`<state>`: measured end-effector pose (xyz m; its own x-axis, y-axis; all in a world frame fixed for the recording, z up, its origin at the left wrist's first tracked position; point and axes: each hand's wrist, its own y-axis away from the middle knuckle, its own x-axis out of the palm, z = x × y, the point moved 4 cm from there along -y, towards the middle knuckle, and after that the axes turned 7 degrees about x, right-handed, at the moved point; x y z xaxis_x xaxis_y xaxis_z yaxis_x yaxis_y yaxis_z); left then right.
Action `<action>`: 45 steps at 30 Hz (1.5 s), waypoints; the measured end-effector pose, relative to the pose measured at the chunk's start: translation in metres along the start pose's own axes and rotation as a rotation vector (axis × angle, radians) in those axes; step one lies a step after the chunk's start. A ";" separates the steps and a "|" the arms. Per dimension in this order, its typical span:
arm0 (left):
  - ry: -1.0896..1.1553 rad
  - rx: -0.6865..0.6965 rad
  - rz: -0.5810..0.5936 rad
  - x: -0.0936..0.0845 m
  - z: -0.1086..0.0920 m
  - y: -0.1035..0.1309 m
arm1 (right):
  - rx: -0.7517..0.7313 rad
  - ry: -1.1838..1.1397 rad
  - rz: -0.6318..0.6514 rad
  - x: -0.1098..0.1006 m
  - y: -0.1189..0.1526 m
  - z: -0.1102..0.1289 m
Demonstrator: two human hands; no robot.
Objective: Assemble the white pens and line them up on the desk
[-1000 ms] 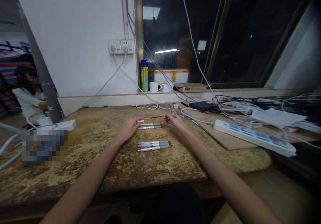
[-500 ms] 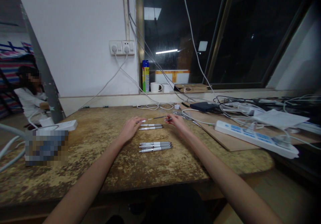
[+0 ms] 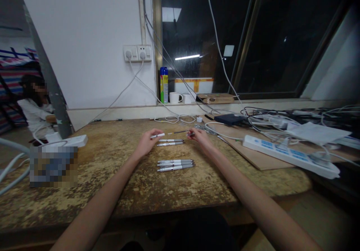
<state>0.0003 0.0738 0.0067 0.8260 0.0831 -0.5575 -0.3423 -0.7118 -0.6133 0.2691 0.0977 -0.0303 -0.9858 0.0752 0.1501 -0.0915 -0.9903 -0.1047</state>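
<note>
Refill (image 3: 180, 132) and barrel (image 3: 161, 135) held end to end, just apart

The left hand (image 3: 146, 141) pinches the white barrel between thumb and fingers. The right hand (image 3: 200, 135) has its fingertips pressed together on the dark refill's outer end; finer detail there is too small to tell. Two pens (image 3: 170, 144) lie just nearer the person on the worn desk (image 3: 168, 194), with more pens (image 3: 176, 165) closer still.

Light is dim and cool; the dark glass window with a brass-coloured frame (image 3: 275, 48) bears a bright white streak (image 3: 187, 57) and a squarish glow (image 3: 171, 14). Wide-angle distortion stretches the edges, the upper right corner blackens, coarse mosaic blocks (image 3: 53, 166) obscure patches at left, and the slim white-and-grey pens (image 3: 174, 165) look soft.
</note>
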 end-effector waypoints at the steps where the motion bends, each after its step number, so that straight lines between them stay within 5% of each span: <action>1: 0.007 0.000 -0.001 0.000 0.000 0.000 | -0.001 -0.001 -0.002 0.000 0.000 0.000; 45: 0.073 -0.049 0.012 0.002 0.003 0.000 | -0.120 0.204 0.120 0.009 0.000 0.002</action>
<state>0.0002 0.0759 0.0035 0.8530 0.0245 -0.5213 -0.3315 -0.7459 -0.5777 0.2607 0.0986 -0.0266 -0.9975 -0.0077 -0.0701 0.0234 -0.9735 -0.2274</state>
